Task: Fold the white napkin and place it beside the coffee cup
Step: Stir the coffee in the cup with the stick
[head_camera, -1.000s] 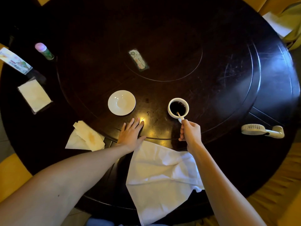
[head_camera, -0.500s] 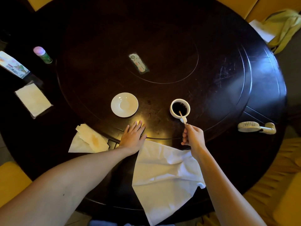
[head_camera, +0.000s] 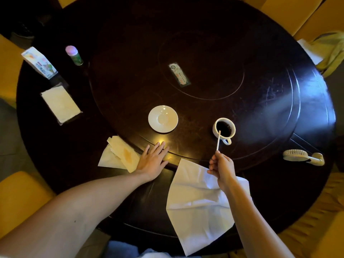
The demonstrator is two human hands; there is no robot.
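Note:
The white napkin [head_camera: 197, 205] lies unfolded and creased at the near edge of the dark round table [head_camera: 260, 90], partly under my right forearm. A white coffee cup [head_camera: 224, 129] holding dark coffee stands just beyond it. My right hand [head_camera: 220, 167] is raised above the napkin's far corner, pinching a thin white stir stick [head_camera: 218, 140] whose tip is at the cup's rim. My left hand [head_camera: 153, 161] rests flat on the table, fingers spread, left of the napkin.
An empty white saucer [head_camera: 163, 118] sits left of the cup. Stained paper tissues [head_camera: 120, 155] lie by my left hand. A tissue pack [head_camera: 60, 103], a small bottle [head_camera: 74, 55] and a leaflet [head_camera: 39, 62] are far left. A handheld fan [head_camera: 303, 157] lies at right. Yellow chairs surround the table.
My right hand has drawn back from the cup toward me, lifting the stir stick out of the coffee. My left hand stays flat in place.

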